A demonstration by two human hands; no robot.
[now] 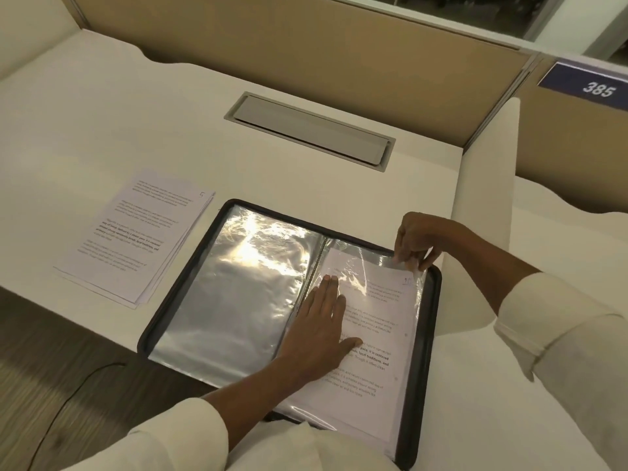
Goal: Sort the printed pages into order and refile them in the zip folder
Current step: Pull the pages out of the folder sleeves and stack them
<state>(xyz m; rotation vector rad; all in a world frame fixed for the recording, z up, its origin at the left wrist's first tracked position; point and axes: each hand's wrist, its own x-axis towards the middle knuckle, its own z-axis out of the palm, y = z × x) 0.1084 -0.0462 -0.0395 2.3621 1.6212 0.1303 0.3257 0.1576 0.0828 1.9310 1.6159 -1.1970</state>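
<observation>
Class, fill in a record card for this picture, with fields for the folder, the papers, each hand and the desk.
Folder: zip folder, open flat on the white desk
Loose papers: stack of pages left of the folder, top sheet marked 5
Filed paper: printed page inside a plastic sleeve, right half
Left hand: flat on that page, beside the spine
Right hand: pinches the sleeve's top edge
Desk fitting: cable hatch, shut, behind the folder

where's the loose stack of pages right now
In the head view the stack lies flat on the desk, just left of the open folder without touching it, nearer the person than the cable hatch.
</observation>
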